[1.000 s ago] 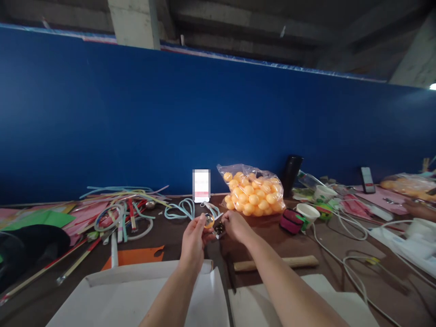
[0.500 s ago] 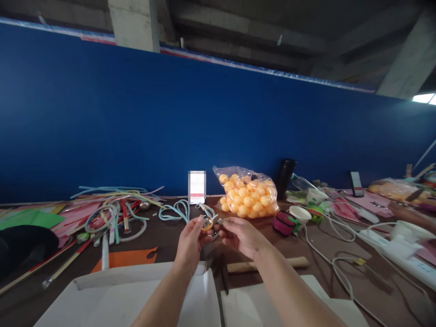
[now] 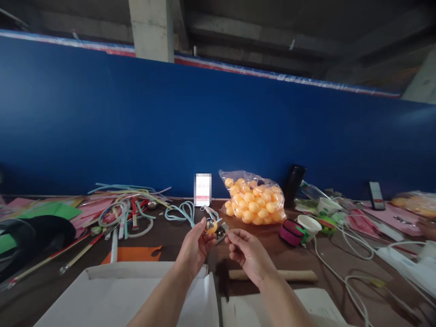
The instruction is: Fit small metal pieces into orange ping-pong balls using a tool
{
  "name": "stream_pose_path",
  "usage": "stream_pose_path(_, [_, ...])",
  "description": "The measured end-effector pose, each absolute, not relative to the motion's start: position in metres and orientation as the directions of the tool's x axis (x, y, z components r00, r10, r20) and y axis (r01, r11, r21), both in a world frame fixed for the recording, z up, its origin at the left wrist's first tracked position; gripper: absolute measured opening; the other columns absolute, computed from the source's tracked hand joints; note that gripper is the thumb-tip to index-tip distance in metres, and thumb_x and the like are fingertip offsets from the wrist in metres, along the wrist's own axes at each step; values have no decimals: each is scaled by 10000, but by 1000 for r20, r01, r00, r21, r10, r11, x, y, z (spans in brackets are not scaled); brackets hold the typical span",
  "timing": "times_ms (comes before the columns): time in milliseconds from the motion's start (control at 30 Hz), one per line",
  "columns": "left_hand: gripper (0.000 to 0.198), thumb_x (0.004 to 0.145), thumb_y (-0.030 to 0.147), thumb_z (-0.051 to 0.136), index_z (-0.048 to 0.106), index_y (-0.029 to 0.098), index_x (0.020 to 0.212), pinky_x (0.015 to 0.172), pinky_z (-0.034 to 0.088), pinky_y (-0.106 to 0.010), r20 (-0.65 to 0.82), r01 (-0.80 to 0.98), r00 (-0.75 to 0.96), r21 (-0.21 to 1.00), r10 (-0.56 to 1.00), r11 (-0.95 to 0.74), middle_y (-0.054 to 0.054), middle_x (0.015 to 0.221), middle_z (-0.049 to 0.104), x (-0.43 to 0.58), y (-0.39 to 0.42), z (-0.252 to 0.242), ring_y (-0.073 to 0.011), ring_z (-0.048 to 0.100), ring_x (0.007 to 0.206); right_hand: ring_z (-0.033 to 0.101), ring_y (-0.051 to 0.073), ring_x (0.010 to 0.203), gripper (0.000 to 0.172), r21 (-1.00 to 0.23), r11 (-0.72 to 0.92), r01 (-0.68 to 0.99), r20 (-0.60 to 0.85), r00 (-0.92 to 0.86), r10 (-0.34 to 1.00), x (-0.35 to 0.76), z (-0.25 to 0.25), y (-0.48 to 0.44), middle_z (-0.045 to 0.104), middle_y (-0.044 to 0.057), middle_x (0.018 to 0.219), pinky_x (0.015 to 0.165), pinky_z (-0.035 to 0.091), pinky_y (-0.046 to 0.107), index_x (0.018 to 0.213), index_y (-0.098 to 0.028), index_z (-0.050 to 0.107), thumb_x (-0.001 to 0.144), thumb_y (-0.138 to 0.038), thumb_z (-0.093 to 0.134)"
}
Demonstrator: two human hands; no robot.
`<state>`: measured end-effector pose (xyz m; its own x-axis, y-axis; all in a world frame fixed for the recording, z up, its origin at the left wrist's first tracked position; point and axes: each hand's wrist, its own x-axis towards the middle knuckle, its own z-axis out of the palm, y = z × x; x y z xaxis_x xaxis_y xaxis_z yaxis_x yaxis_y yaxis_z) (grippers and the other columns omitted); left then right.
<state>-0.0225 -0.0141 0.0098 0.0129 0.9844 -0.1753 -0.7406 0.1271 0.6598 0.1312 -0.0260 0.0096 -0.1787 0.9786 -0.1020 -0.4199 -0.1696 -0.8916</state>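
My left hand [image 3: 195,245] is closed around a small round piece with an orange rim and a shiny, silvery face [image 3: 211,225], held up between thumb and fingers. Just behind it lies a small open box [image 3: 221,232] with tiny shiny metal bits inside. My right hand [image 3: 247,252] is a little to the right, thumb and fingertips pinched together. Whatever is in that pinch is too small to make out. Below the right hand, partly covered by the wrist, lies a hammer with a wooden handle [image 3: 298,275].
Behind the hands sit a clear bag of orange balls [image 3: 254,202], a propped phone [image 3: 203,190] and coiled pale-blue tubing [image 3: 180,213]. Tangled tubes and brushes lie left. White boxes [image 3: 146,295] are in front. A paper cup [image 3: 309,225], purple pouch [image 3: 291,232] and cables fill the right.
My right hand has drawn away from the left, opening a gap between them. The small box of metal bits now shows more clearly. The camera view has shifted slightly.
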Motion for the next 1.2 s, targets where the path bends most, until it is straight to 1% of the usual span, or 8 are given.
stream_pose_path(200, [168,843,251,596,620,91,799,493,545,-186,-219,-756,47,629,975,178,-55,644,657,-22,-15,12,-103,628,533,535,49,573,312,-883,-159,-441,-127,-102,987,135,9,-24,650,8,757,488,497,129,804,-144,707,594,-332,842])
stream_pose_path(367, [164,845,239,593,620,86,792,488,541,-176,-221,-775,56,605,974,182,-51,650,661,-22,-15,12,-96,624,526,549,56,587,294,-855,-151,-496,-111,-108,988,138,11,-24,675,24,825,490,492,135,816,-153,708,602,-309,836])
stream_pose_path(467, [172,856,235,578,614,85,780,488,537,-170,-225,-781,77,592,971,198,-56,644,662,-22,-16,13,-93,623,519,529,42,554,293,-830,-151,-537,-97,-127,987,138,15,-26,670,13,798,466,465,122,827,-166,685,608,-288,836])
stream_pose_path(600, [163,855,238,578,606,98,776,485,539,-179,-215,-790,95,578,972,205,-55,650,670,-23,-16,12,-101,630,528,492,26,517,288,-802,-152,-578,-81,-147,986,137,18,-28,644,-9,726,439,420,102,741,-169,614,620,-309,834])
stream_pose_path(700, [135,843,224,592,609,98,797,485,538,-181,-203,-785,105,584,973,206,-62,682,682,-23,-16,10,-102,633,536,467,26,498,317,-808,-159,-568,-88,-151,985,136,17,-29,609,-21,666,416,390,104,716,-162,591,616,-338,835])
stream_pose_path(833, [161,841,237,599,623,78,839,497,541,-179,-187,-767,126,604,974,216,-80,720,693,-23,-16,8,-98,631,543,473,35,497,323,-824,-175,-539,-104,-161,982,132,15,-30,600,-18,657,416,393,124,712,-151,609,599,-345,840])
stream_pose_path(1067, [177,847,231,594,628,76,767,528,552,-172,-198,-769,126,599,972,222,-78,653,678,-21,-18,13,-100,636,537,510,46,542,299,-846,-182,-500,-99,-189,977,130,18,-33,643,11,735,446,420,135,752,-140,665,596,-328,838])
stream_pose_path(1200, [178,838,230,604,639,60,800,555,556,-174,-188,-755,122,620,975,214,-109,718,698,-19,-19,15,-117,658,577,499,45,544,265,-864,-144,-482,-54,-196,979,130,18,-34,654,17,766,444,419,134,796,-146,680,644,-319,811])
